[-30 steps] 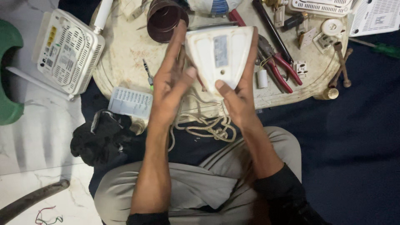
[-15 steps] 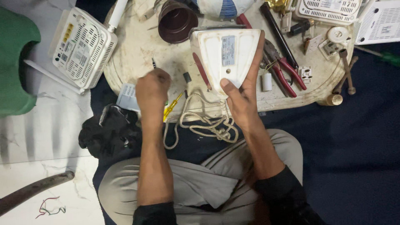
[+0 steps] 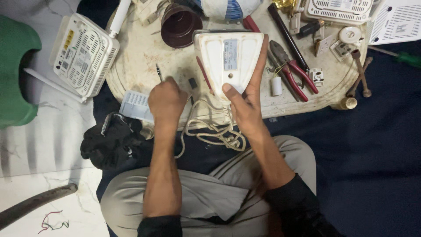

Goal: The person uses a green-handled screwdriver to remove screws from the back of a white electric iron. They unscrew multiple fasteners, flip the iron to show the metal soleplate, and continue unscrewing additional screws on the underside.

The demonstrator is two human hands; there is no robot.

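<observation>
My left hand (image 3: 166, 98) has come off the white wedge-shaped plastic iron (image 3: 230, 59) and now curls over a thin dark screwdriver (image 3: 158, 72) on the round, stained bench (image 3: 131, 57) — my right hand (image 3: 245, 105) alone grips the upturned iron there.

A pale blue rectangular label (image 3: 230, 54) sits upright on the white iron's (image 3: 229, 61) underside, toward twelve o'clock. At ten o'clock, the white router (image 3: 83, 55) carries a small yellow sticker (image 3: 69, 39) and a greyish label (image 3: 80, 65).
</observation>
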